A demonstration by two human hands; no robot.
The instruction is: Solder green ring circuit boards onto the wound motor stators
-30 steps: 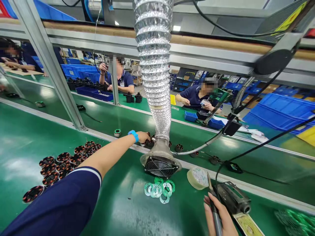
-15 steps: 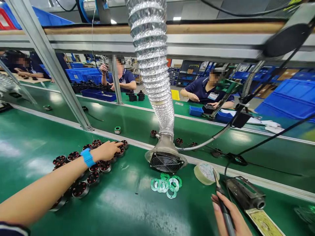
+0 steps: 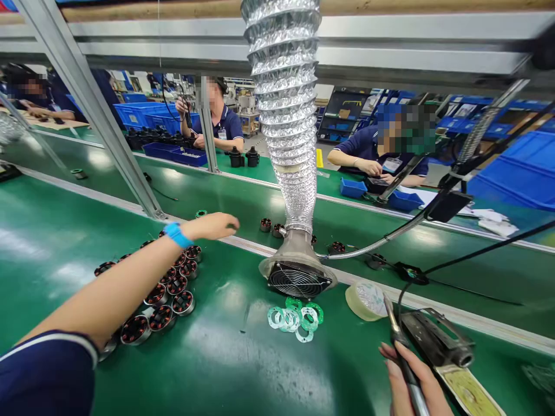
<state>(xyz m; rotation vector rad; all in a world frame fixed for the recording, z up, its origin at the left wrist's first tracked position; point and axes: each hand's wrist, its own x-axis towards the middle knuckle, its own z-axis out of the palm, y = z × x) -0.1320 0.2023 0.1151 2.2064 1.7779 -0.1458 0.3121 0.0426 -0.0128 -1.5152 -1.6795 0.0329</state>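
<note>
My left hand [image 3: 215, 226], with a blue band on the wrist, reaches over the metal rail beside the conveyor belt. Its fingers point forward, bent at the tips, and I see nothing held in them. Below that forearm sit rows of motor stators [image 3: 177, 284] with dark, copper-toned windings and silver rims. On the belt, another stator [image 3: 266, 224] lies just beyond the fingertips. My right hand [image 3: 416, 378] is closed around a soldering iron [image 3: 406, 367], its tip pointing up beside a pale round roll [image 3: 362, 306]. Green-and-white ring boards [image 3: 291, 319] lie in a loose pile at mid-table.
A fume fan [image 3: 299, 278] hangs from a silver duct [image 3: 286, 86] behind the ring boards. At right are an iron stand [image 3: 436, 338] and a yellowish sponge [image 3: 470, 393]. A metal post [image 3: 108, 133] rises at left. Co-workers sit across the belt; black cables cross the right side.
My left hand has moved off the stators, forward and right to above the rail. The stators on the belt have shifted left. My right hand still grips the soldering iron. The view has tilted slightly.
</note>
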